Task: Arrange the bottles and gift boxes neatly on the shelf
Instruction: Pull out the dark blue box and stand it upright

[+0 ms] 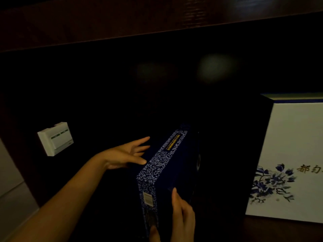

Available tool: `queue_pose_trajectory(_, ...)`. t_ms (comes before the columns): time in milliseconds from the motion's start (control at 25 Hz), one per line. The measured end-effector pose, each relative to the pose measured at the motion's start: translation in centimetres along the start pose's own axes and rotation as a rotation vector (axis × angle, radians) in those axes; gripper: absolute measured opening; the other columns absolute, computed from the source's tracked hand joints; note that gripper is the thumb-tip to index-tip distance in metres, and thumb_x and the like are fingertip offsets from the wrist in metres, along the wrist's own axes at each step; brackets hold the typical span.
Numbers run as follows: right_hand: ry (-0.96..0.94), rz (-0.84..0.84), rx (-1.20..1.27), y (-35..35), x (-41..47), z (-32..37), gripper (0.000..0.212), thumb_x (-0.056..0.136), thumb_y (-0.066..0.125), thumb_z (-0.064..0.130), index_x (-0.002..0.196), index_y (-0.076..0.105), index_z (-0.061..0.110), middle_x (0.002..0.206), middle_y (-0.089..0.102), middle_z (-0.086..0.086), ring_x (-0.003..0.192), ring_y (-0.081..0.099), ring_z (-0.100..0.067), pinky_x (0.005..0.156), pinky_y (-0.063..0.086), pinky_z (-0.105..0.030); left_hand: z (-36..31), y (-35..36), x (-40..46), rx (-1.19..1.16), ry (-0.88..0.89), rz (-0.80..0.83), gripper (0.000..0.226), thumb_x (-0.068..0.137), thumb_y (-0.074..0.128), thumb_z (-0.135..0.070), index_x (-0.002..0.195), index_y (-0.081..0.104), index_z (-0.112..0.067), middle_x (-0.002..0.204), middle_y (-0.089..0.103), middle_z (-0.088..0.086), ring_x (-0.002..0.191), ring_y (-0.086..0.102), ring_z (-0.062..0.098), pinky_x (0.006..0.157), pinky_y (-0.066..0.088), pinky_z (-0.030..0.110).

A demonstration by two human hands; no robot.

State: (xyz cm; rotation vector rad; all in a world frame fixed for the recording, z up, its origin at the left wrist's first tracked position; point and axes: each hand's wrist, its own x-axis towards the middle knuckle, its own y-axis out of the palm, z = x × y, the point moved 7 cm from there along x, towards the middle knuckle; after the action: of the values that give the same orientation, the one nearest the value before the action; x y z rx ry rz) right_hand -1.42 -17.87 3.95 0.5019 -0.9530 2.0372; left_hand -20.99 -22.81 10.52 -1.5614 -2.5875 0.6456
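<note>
A dark blue gift box (162, 163) with a blue-and-white floral edge stands on its side in the dim shelf bay, running away from me. My left hand (125, 155) rests flat against its left face, fingers spread. My right hand (178, 217) grips its near corner, thumb on the patterned edge and fingers on the dark right face. To the right stands a larger white gift box (288, 154) with blue flowers and printed characters, upright and facing me.
A white wall switch (55, 138) sits on the dark panel at left. A dark wooden shelf board (157, 16) runs overhead. The back of the bay is almost black and unreadable. The shelf surface (279, 231) shows below the white box.
</note>
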Motion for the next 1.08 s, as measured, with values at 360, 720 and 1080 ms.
queue_pose_trajectory(360, 0.336, -0.07, 0.73, 1.5, 2.8, -5.9, 0.059, 0.082, 0.046, -0.012, 0.114, 0.059, 0.035, 0.09, 0.074, 0.0, 0.082, 0.064, -0.002, 0.076, 0.048, -0.006, 1.7, 9.0, -7.2, 0.199, 0.243, -1.037, 0.127, 0.039, 0.083, -0.055, 0.133, -0.003, -0.061, 0.148, -0.005, -0.029, 0.142, -0.006, 0.01, 0.115, 0.017, 0.053)
queue_pose_trajectory(720, 0.467, 0.125, 0.422, 1.1, 20.8, -18.2, 0.082, 0.084, 0.063, 0.03, 0.145, 0.01, 0.019, 0.153, 0.022, -0.011, 0.138, 0.027, -0.031, 0.109, 0.032, -0.042, 3.8, 3.8, -7.1, 0.116, 0.221, -0.907, 0.128, 0.057, 0.086, -0.023, 0.127, -0.012, -0.065, 0.149, -0.015, -0.027, 0.141, -0.014, 0.001, 0.116, 0.006, 0.043)
queue_pose_trajectory(1080, 0.398, 0.27, 0.232, 1.9, 21.9, -20.3, 0.082, 0.069, 0.08, 0.02, 0.136, 0.035, 0.007, 0.141, 0.043, -0.019, 0.126, 0.045, -0.035, 0.098, 0.043, -0.042, 6.2, 2.1, -7.5, -0.014, 0.224, -0.895, 0.108, 0.062, 0.074, -0.036, 0.136, -0.003, -0.053, 0.153, 0.006, -0.02, 0.142, 0.015, 0.008, 0.116, 0.02, 0.039)
